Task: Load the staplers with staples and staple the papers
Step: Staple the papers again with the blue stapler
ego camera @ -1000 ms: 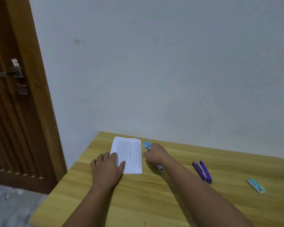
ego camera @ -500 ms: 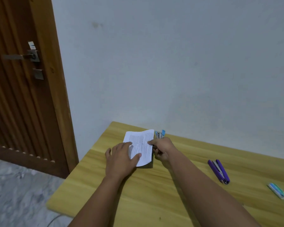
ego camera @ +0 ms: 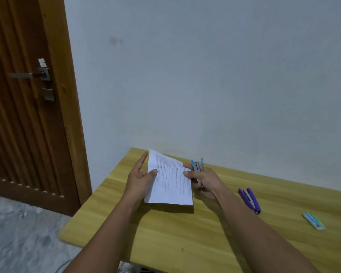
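A printed stack of white papers [ego camera: 169, 184] is lifted off the wooden table [ego camera: 185, 233], tilted up at its far end. My left hand [ego camera: 141, 179] holds its left edge, thumb on top and fingers behind. My right hand [ego camera: 202, 181] grips a blue and silver stapler [ego camera: 197, 168], jaws pointing up, and its fingertips pinch the paper's right edge. A purple stapler [ego camera: 250, 200] lies on the table to the right. A small teal and white staple box [ego camera: 313, 220] lies further right.
The table stands against a pale wall [ego camera: 205, 75]. A brown wooden door [ego camera: 28, 95] with a metal handle is at the left. Grey marbled floor [ego camera: 24, 233] shows below the table's left edge.
The papers have been lifted from flat on the table and now tilt up between both hands. My right hand brought the blue stapler up to the paper's right edge. The view shifted left.
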Demonstrator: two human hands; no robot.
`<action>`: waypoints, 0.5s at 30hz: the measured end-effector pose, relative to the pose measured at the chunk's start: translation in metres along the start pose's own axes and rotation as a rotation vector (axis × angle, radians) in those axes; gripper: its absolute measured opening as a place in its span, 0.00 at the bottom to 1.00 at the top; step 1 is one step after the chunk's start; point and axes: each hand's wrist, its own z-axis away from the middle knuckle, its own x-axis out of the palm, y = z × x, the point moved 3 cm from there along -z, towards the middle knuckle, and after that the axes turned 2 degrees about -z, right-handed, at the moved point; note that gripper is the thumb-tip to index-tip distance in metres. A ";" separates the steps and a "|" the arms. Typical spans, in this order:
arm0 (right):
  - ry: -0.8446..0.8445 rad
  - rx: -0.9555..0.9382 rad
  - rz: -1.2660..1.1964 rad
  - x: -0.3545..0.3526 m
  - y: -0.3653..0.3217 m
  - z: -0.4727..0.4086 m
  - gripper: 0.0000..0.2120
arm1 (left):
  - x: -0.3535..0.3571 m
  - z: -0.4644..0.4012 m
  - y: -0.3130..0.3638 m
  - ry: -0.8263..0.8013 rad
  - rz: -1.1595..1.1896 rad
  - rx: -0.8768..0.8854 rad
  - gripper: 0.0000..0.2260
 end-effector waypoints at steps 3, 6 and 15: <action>-0.014 -0.041 0.213 -0.011 -0.006 0.017 0.16 | 0.005 0.008 0.008 -0.008 0.017 0.031 0.24; -0.018 -0.100 0.320 -0.017 -0.019 0.039 0.15 | 0.011 0.015 0.020 -0.056 -0.063 0.129 0.15; -0.008 -0.231 0.341 -0.033 -0.040 0.085 0.07 | 0.018 0.048 0.047 -0.079 -0.267 0.216 0.05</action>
